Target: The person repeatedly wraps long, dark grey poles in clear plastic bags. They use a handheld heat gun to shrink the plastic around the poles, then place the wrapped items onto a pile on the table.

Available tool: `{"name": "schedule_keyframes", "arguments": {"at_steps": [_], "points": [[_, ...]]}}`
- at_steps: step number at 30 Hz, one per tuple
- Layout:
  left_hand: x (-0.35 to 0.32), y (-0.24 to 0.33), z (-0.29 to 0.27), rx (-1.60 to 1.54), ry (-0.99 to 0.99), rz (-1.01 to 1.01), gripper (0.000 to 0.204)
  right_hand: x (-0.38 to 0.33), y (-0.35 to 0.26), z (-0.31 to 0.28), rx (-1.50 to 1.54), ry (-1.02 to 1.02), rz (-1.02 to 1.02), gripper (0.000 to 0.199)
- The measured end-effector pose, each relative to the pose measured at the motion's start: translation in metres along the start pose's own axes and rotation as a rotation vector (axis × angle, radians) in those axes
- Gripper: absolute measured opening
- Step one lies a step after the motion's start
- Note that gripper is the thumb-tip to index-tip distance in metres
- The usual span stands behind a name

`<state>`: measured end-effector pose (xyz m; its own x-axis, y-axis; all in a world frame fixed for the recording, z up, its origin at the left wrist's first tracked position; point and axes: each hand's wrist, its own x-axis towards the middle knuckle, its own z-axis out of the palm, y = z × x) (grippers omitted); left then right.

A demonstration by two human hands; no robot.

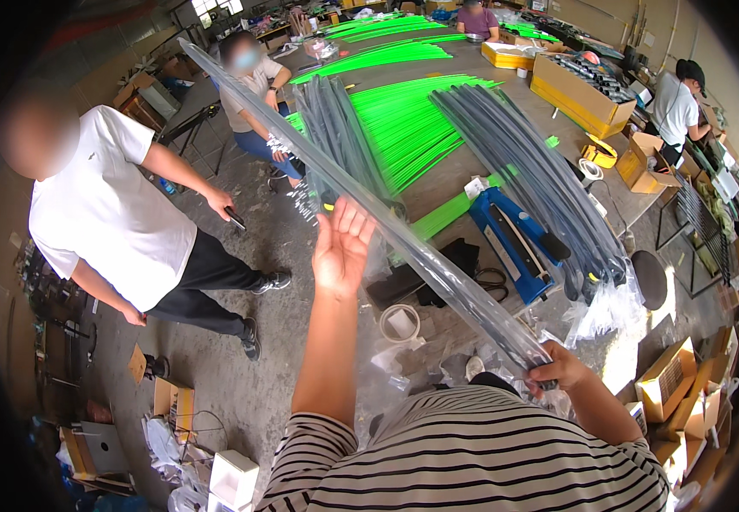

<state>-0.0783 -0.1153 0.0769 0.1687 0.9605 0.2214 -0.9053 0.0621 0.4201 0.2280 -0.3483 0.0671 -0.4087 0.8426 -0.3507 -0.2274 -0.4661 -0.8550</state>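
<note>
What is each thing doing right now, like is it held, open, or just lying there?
Long clear bag of grey rods: lifted, slanting over the table.
Right hand: shut around the bag's near end.
Left hand: open, fingers spread against the bag's middle.
Green rods: lying flat on the table.
Blue sealer: resting on the table.
Tape roll: lying flat.

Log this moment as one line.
left hand: open, under bagged rod | right hand: grips rod end | sealer on table
</note>
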Motion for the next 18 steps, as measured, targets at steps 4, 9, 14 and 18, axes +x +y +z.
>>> {"name": "schedule_keyframes", "arguments": {"at_steps": [4,9,14,18], "points": [[0.001,0.002,0.028,-0.174,-0.120,0.034,0.061,-0.019,0.007,-0.020,0.384,-0.247,0.159,0.033],[-0.004,0.004,0.032,-0.039,0.037,0.079,0.038,-0.021,0.012,-0.051,0.549,-0.428,0.248,0.035],[-0.024,-0.011,0.043,0.174,0.108,0.078,0.016,-0.014,0.016,-0.081,0.584,-0.578,0.319,0.029],[-0.048,-0.048,0.050,0.234,0.153,-0.007,0.017,-0.007,0.010,-0.088,0.569,-0.545,0.323,0.029]]}}
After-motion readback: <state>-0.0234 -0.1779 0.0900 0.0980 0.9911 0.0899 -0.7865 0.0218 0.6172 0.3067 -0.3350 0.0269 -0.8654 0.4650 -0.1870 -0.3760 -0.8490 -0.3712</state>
